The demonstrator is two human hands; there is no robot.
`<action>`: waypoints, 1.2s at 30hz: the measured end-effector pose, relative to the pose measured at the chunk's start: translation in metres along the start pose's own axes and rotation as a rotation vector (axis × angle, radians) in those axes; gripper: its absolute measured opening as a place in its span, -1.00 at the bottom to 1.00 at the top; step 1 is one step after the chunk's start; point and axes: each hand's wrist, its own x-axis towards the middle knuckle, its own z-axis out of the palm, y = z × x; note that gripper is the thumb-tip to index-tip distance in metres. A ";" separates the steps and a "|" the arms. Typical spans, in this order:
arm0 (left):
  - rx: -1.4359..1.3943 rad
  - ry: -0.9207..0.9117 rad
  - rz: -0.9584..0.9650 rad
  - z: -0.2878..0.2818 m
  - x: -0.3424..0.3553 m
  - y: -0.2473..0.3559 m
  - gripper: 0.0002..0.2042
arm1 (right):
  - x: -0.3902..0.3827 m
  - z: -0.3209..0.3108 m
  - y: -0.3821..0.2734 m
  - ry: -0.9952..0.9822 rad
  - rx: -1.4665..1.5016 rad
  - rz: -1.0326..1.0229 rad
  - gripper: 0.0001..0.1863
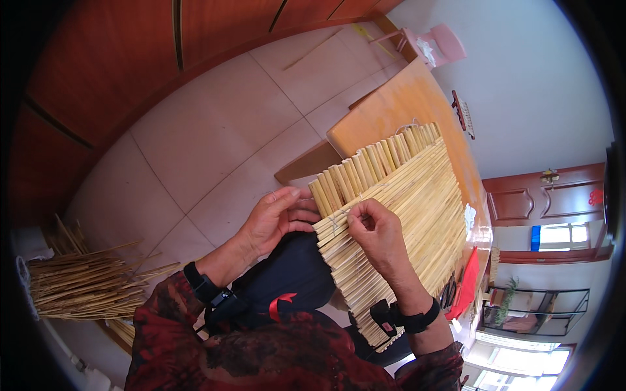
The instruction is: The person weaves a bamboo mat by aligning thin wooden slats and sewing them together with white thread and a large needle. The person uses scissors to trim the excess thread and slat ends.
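A mat of straw-coloured reed stalks lies slanting across my lap and the wooden table. Along its far left edge stands a row of short cut stalks. My left hand is at the near corner of that row, fingers stretched out against the stalk ends and thumb apart from them. Over the same corner, my right hand is closed in a pinch at a thin pale string tied round the stalks. Its fingertips partly hide the string.
A bundle of loose reeds rests at the lower left. The wooden table extends away under the mat. A pink chair stands beyond it. Something red lies at the table's right side, and a wooden cabinet lines the far left.
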 end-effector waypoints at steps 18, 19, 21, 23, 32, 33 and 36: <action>0.129 -0.013 -0.109 0.001 -0.012 0.010 -0.70 | -0.006 0.000 0.001 0.050 0.059 -0.028 -0.91; 0.163 -0.003 -0.115 -0.002 -0.012 0.010 -0.69 | -0.007 0.001 -0.005 0.034 0.001 -0.069 -0.89; 0.203 0.004 -0.123 -0.005 -0.013 0.010 -0.69 | -0.007 0.007 -0.008 0.024 -0.053 -0.110 -0.87; 0.176 0.035 -0.104 -0.006 -0.013 0.010 -0.65 | -0.005 0.014 -0.007 0.079 -0.311 -0.182 -0.86; 0.328 -0.028 -0.210 -0.005 -0.020 0.014 -0.63 | -0.005 0.005 -0.004 -0.017 -0.181 -0.173 -0.91; 0.331 -0.028 -0.210 -0.005 -0.023 0.016 -0.63 | -0.008 0.005 0.000 -0.016 -0.179 -0.173 -0.91; 0.508 -0.034 -0.316 -0.008 -0.032 0.024 -0.62 | -0.012 0.004 0.006 0.052 0.043 -0.140 -0.88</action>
